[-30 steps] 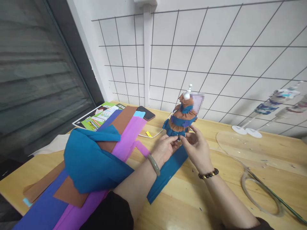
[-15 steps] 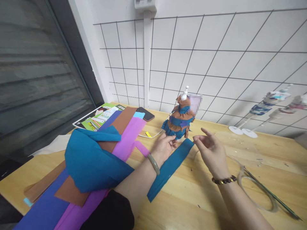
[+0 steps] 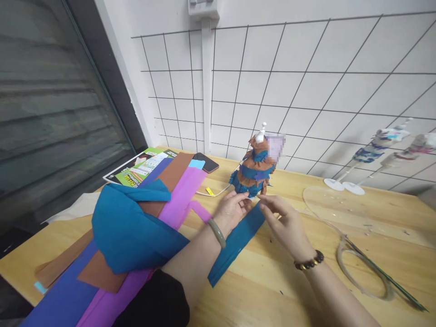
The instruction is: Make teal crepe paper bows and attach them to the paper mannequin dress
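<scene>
A small dress form with a white neck knob stands on the table, clad in ruffled brown and blue crepe paper with a purple flower shape. My left hand is closed round its lower end, by the blue hem. Close by on the right, my right hand has its thumb and fingertips drawn together near the hem; whatever is between them is too small to make out. A long strip of blue crepe paper lies below both hands, its upper end partly hidden by my right hand.
Left lie layered crepe sheets: a folded blue one, plus brown, violet and pink. Behind them are a leaflet and a phone. Two more dress forms stand at the right, beyond a coil of tape and green sticks.
My right hand has moved left, from the end of the blue strip to the hem of the dress form, with its fingers drawn closer together. My left hand has stayed in place.
</scene>
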`<state>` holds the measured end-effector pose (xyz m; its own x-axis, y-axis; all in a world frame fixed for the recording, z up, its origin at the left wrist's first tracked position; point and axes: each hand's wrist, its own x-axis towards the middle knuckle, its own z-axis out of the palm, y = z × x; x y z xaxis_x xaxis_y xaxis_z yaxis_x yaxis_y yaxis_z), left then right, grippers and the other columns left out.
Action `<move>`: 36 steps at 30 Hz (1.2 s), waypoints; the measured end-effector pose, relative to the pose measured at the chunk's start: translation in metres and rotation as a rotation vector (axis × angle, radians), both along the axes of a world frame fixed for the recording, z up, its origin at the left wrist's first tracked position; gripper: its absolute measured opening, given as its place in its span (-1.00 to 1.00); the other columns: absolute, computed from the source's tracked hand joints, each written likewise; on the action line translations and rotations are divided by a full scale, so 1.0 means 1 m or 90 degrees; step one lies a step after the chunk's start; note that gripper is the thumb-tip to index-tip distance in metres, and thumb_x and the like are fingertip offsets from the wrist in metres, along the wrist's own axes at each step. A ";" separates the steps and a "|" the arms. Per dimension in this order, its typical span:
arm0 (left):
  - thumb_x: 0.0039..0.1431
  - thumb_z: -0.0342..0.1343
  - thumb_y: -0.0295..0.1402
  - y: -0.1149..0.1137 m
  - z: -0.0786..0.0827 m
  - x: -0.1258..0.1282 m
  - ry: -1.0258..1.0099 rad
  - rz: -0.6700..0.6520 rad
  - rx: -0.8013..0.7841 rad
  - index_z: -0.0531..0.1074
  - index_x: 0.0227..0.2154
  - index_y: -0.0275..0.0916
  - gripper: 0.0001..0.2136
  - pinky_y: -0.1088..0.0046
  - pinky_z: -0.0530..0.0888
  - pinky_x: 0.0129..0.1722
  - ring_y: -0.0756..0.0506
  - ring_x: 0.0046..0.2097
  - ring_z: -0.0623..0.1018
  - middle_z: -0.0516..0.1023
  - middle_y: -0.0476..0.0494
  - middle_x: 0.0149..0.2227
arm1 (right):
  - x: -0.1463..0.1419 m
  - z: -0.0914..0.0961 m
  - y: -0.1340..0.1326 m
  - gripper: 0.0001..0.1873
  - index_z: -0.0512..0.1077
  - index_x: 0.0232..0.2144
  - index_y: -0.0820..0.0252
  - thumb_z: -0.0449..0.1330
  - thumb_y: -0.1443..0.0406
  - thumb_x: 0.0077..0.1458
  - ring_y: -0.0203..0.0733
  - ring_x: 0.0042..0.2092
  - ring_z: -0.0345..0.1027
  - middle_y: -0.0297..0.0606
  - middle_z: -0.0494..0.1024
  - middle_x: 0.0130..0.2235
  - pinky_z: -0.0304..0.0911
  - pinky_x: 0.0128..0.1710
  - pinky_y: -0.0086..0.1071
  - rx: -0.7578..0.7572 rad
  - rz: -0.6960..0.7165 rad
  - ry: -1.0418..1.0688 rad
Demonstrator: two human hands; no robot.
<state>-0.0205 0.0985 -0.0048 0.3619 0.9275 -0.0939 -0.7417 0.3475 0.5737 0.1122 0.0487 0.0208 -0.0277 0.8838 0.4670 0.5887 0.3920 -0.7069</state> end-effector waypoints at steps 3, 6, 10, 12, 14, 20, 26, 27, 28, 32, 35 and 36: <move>-0.14 0.19 -0.53 0.001 -0.001 0.000 -0.015 0.002 0.009 0.38 -0.46 -0.32 -0.87 0.51 0.31 -0.40 0.03 -0.43 0.45 0.48 -0.07 -0.46 | -0.014 -0.002 0.004 -0.68 0.38 -0.08 0.11 0.03 0.30 0.09 -0.15 -0.25 0.34 -0.19 0.48 -0.23 0.29 -0.26 -0.24 0.000 0.040 -0.038; -0.15 0.18 -0.54 0.002 -0.002 0.000 -0.028 0.002 0.013 0.39 -0.48 -0.34 -0.89 0.53 0.31 -0.40 0.04 -0.44 0.45 0.48 -0.06 -0.48 | -0.020 -0.003 0.008 -0.65 0.38 -0.06 0.13 0.02 0.32 0.08 -0.11 -0.22 0.33 -0.16 0.47 -0.24 0.28 -0.24 -0.21 -0.014 0.028 -0.029; -0.11 0.14 -0.52 0.002 -0.002 0.000 -0.040 -0.005 -0.008 0.38 -0.51 -0.34 -0.95 0.53 0.32 -0.40 0.04 -0.45 0.45 0.48 -0.07 -0.50 | -0.020 -0.005 0.012 -0.65 0.40 -0.08 0.13 0.03 0.30 0.07 -0.10 -0.21 0.33 -0.16 0.47 -0.24 0.26 -0.22 -0.19 -0.025 0.024 -0.004; -0.08 0.10 -0.50 0.002 -0.001 -0.001 -0.045 -0.015 -0.024 0.39 -0.50 -0.34 -0.97 0.51 0.34 -0.38 0.02 -0.43 0.46 0.48 -0.10 -0.48 | -0.019 -0.007 0.013 -0.66 0.40 -0.08 0.13 0.05 0.28 0.06 -0.09 -0.22 0.33 -0.16 0.47 -0.24 0.26 -0.20 -0.17 -0.036 0.021 0.020; -0.05 0.06 -0.47 0.002 0.000 -0.002 -0.047 -0.024 -0.038 0.40 -0.47 -0.36 -0.93 0.49 0.35 -0.37 0.00 -0.43 0.46 0.49 -0.14 -0.48 | -0.019 -0.008 0.013 -0.65 0.40 -0.08 0.13 0.08 0.26 0.05 -0.10 -0.24 0.33 -0.16 0.47 -0.26 0.26 -0.21 -0.16 -0.053 0.023 0.052; -0.05 0.02 -0.47 0.002 -0.001 -0.002 -0.042 -0.031 -0.054 0.37 -0.50 -0.35 -0.94 0.45 0.34 -0.40 -0.03 -0.45 0.46 0.48 -0.18 -0.50 | -0.023 -0.006 0.012 -0.61 0.35 -0.07 0.17 0.10 0.17 0.04 -0.21 -0.35 0.35 -0.22 0.46 -0.32 0.33 -0.29 -0.27 -0.119 0.050 0.207; -0.04 0.01 -0.47 0.003 -0.003 -0.002 -0.038 -0.020 -0.066 0.35 -0.51 -0.33 -0.95 0.43 0.33 -0.40 -0.04 -0.45 0.44 0.47 -0.17 -0.51 | -0.026 0.007 0.008 -0.58 0.37 -0.12 0.21 0.20 0.16 -0.05 -0.32 -0.46 0.31 -0.30 0.44 -0.40 0.31 -0.40 -0.36 -0.169 0.045 0.334; -0.03 0.00 -0.46 0.003 -0.003 -0.002 -0.040 -0.018 -0.065 0.36 -0.49 -0.34 -0.94 0.42 0.33 -0.38 -0.04 -0.44 0.45 0.47 -0.18 -0.48 | -0.026 0.008 0.007 -0.57 0.38 -0.13 0.20 0.22 0.17 -0.07 -0.34 -0.47 0.30 -0.32 0.43 -0.41 0.30 -0.42 -0.37 -0.177 0.034 0.364; -0.02 0.00 -0.45 0.002 -0.002 -0.003 -0.043 -0.017 -0.064 0.36 -0.47 -0.34 -0.92 0.41 0.34 -0.37 -0.05 -0.42 0.45 0.48 -0.19 -0.45 | -0.024 0.010 0.007 -0.58 0.40 -0.14 0.20 0.24 0.18 -0.09 -0.35 -0.49 0.28 -0.34 0.42 -0.43 0.29 -0.44 -0.39 -0.183 0.021 0.393; 0.02 -0.02 -0.38 0.000 0.003 -0.005 -0.050 -0.008 -0.061 0.38 -0.43 -0.34 -0.86 0.41 0.34 -0.37 -0.07 -0.38 0.46 0.47 -0.20 -0.41 | -0.013 0.014 0.006 -0.60 0.44 -0.16 0.21 0.24 0.19 -0.10 -0.38 -0.53 0.21 -0.38 0.38 -0.50 0.21 -0.51 -0.44 -0.139 -0.034 0.440; 0.05 -0.01 -0.29 -0.001 0.005 -0.006 -0.043 0.008 -0.064 0.38 -0.41 -0.32 -0.82 0.42 0.33 -0.42 -0.06 -0.40 0.45 0.45 -0.18 -0.41 | 0.000 0.025 0.010 -0.61 0.44 -0.16 0.21 0.21 0.17 -0.06 -0.37 -0.54 0.18 -0.39 0.35 -0.53 0.20 -0.53 -0.43 -0.057 -0.100 0.422; 0.05 0.00 -0.25 0.000 0.005 -0.005 -0.035 0.014 -0.067 0.38 -0.39 -0.31 -0.79 0.43 0.32 -0.44 -0.06 -0.41 0.45 0.45 -0.17 -0.41 | 0.004 0.032 0.012 -0.62 0.44 -0.17 0.20 0.21 0.16 -0.06 -0.37 -0.54 0.19 -0.38 0.35 -0.52 0.21 -0.53 -0.43 -0.034 -0.123 0.405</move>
